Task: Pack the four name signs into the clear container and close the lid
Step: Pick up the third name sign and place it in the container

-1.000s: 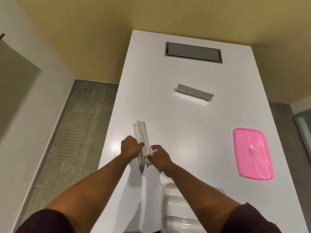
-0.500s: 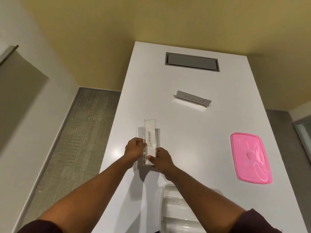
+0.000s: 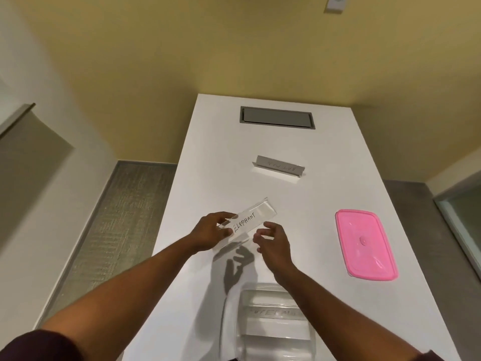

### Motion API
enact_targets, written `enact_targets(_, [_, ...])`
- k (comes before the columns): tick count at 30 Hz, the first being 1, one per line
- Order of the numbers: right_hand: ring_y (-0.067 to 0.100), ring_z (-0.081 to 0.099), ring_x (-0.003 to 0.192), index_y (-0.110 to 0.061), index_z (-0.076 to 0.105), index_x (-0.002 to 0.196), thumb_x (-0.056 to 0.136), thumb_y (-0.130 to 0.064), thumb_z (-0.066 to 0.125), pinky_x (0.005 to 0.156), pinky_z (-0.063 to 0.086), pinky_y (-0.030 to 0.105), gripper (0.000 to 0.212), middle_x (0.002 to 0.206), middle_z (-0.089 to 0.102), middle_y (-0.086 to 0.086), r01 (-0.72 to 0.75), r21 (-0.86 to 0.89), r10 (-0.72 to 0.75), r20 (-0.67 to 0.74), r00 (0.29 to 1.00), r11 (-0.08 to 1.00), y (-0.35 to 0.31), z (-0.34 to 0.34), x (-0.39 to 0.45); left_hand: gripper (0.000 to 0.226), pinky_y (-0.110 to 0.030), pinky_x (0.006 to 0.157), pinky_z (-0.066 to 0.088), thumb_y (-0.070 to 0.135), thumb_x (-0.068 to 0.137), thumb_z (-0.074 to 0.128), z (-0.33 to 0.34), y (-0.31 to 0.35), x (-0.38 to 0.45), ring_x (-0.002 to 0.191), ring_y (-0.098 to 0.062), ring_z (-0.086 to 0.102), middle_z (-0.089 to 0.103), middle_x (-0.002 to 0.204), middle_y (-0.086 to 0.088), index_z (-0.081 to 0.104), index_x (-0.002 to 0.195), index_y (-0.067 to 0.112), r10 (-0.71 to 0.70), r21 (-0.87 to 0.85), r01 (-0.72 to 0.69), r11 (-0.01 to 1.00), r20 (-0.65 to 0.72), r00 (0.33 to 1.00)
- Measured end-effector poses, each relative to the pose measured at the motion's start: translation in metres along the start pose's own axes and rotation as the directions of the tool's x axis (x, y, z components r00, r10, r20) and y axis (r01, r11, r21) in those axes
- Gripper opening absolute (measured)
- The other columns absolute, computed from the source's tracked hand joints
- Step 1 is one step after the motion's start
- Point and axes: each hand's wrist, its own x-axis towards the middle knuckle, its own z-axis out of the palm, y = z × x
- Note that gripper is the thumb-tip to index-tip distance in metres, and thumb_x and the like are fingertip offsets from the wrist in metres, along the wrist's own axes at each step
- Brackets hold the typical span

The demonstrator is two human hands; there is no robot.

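Note:
My left hand (image 3: 212,231) grips the near end of a clear acrylic name sign (image 3: 251,221) with a white card reading ELEPHANT, held above the white table (image 3: 216,152) and slanting up to the right. Just to its right, my right hand (image 3: 272,242) hovers with fingers loosely spread, not touching the sign. A second name sign (image 3: 279,166) stands farther back on the table. The clear container (image 3: 268,324) sits at the near edge, open, with at least one sign lying inside. The pink lid (image 3: 365,244) lies flat on the table at the right.
A grey hatch panel (image 3: 277,118) is set into the table's far end. The table's left edge drops to grey carpet (image 3: 117,220). A yellow wall rises behind the table. A glass panel (image 3: 466,217) is at the far right.
The ELEPHANT sign was lifted off the table and turned from pointing away to slanting right. My right hand has let go of it; my left hand still holds it.

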Motion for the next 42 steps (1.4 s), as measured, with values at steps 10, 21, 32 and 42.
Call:
enact_targets(10, [0.015,0.05,0.12,-0.024,0.058,0.128,0.083,-0.041,0.078,0.095,0.044,0.032,0.052,0.13,0.057,-0.004,0.513,-0.646,-0.532,0.191,0.825,0.565,-0.02,-0.103,0.014,0.044,-0.029,0.09,0.053,0.021,0.085,0.071,0.036,0.032,-0.025,0.102,-0.009,0.066,0.073,0.119,0.01,0.066,0.125,0.038,0.191,0.287,-0.229,0.93,0.154,0.969])
enact_targets(21, [0.016,0.066,0.106,-0.035,0.07,0.119,0.077,-0.052,0.076,0.085,0.052,0.034,0.046,0.116,0.074,-0.013,0.637,-0.717,-0.272,0.577,0.77,0.284,-0.006,-0.15,-0.014,0.037,-0.026,0.089,0.052,0.032,0.086,0.073,0.076,0.034,-0.069,0.104,0.0,0.065,0.072,0.117,0.018,0.068,0.122,0.038,0.237,0.275,-0.277,0.921,0.169,0.957])
enact_targets(32, [0.012,0.066,0.11,-0.036,0.071,0.121,0.073,-0.057,0.076,0.09,0.052,0.031,0.052,0.12,0.074,-0.014,0.58,-0.714,-0.154,0.571,0.807,0.393,0.044,-0.166,-0.049,0.035,-0.026,0.092,0.053,0.042,0.074,0.082,0.102,0.001,-0.112,0.098,0.005,0.067,0.075,0.103,0.017,0.074,0.105,0.028,0.11,0.197,-0.146,0.969,0.185,0.977])
enact_targets(42, [0.015,0.061,0.12,-0.032,0.067,0.127,0.079,-0.053,0.072,0.094,0.046,0.029,0.053,0.129,0.069,-0.012,0.592,-0.75,-0.021,0.614,0.789,0.295,0.076,-0.175,-0.061,0.03,-0.028,0.083,0.047,0.036,0.085,0.07,0.138,0.0,-0.125,0.104,-0.015,0.063,0.071,0.114,0.005,0.066,0.114,0.025,0.107,0.489,-0.285,0.824,0.359,0.927])
